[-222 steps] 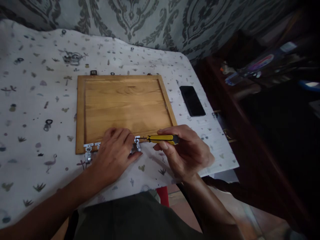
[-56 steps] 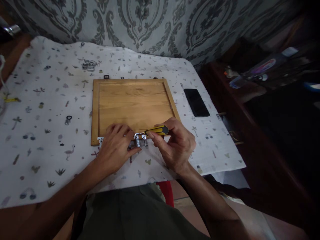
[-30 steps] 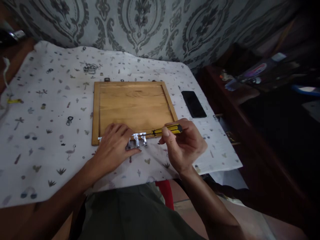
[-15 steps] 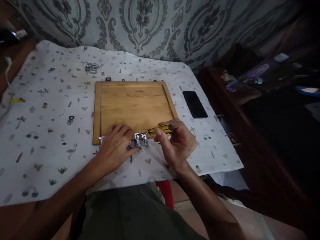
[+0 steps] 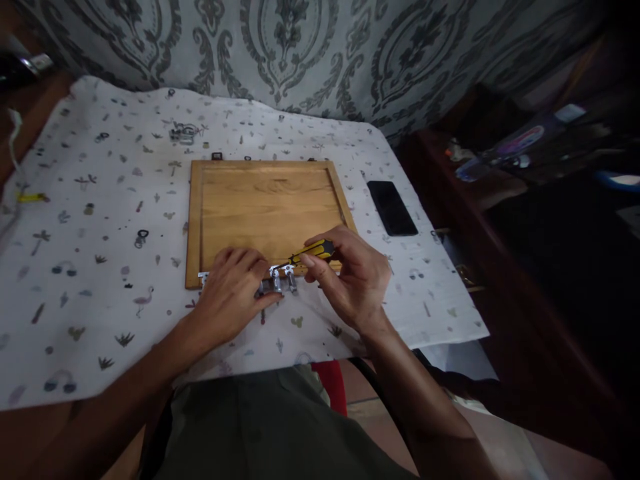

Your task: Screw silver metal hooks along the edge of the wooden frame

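Note:
A wooden framed panel [image 5: 265, 207] lies flat on the patterned tablecloth [image 5: 85, 267]. Silvery metal hinges [image 5: 281, 279] are set along its near edge. My left hand [image 5: 227, 297] lies over that edge with curled fingers pressing on the hinge hardware. My right hand [image 5: 350, 277] grips a yellow-and-black screwdriver [image 5: 313, 251], whose tip points left and down at the hinges.
A black phone [image 5: 392, 207] lies right of the panel near the table's right edge. Loose metal hardware [image 5: 183, 133] sits at the far side, and small dark clips [image 5: 141, 238] lie to the left. Dark furniture with clutter [image 5: 510, 143] stands at the right. A patterned wall rises behind.
My right hand has shifted slightly left and tilted the screwdriver handle up, tip staying at the hinges. My left hand has stayed on the near edge.

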`<action>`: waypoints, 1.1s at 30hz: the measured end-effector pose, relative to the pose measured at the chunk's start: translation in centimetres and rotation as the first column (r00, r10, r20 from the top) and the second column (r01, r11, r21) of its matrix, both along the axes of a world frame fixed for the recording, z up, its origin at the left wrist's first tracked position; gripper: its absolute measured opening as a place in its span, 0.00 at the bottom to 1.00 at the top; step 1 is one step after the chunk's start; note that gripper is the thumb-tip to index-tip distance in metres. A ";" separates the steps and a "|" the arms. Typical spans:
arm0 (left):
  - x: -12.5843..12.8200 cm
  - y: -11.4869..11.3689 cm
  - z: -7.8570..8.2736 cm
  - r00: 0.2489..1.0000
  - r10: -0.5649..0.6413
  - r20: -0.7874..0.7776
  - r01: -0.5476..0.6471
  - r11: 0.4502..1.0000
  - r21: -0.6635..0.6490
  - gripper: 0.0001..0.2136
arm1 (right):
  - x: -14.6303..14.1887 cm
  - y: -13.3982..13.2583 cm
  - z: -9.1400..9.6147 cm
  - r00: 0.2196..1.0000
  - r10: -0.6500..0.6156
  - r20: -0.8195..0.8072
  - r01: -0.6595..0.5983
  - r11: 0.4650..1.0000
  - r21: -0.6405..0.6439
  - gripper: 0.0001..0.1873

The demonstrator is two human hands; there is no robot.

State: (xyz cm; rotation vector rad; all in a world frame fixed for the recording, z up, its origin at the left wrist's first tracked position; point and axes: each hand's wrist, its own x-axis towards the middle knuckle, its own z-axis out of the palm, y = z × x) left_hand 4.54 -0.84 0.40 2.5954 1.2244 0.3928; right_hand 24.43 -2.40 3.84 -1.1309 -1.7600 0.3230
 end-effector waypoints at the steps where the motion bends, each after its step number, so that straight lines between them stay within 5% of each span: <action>1: 0.0 0.0 0.0 1.000 0.001 0.000 -0.001 1.000 -0.006 0.16 | 0.0 0.1 0.1 1.000 0.002 0.003 -0.002 1.000 -0.013 0.04; 16: 0.0 0.0 -0.2 1.000 -0.002 0.017 0.001 0.999 0.044 0.13 | 0.5 0.3 0.5 0.997 0.066 0.046 -0.062 0.995 -0.078 0.05; 24: -0.1 0.0 0.1 1.000 -0.005 0.013 0.005 1.000 0.028 0.15 | 1.0 -1.0 0.5 0.974 -0.125 -0.187 0.135 0.990 0.042 0.07; 33: -1.2 0.2 0.8 0.998 0.017 0.060 -0.019 0.999 0.027 0.15 | 1.1 -1.9 0.0 0.979 -0.097 -0.178 0.097 0.995 -0.004 0.05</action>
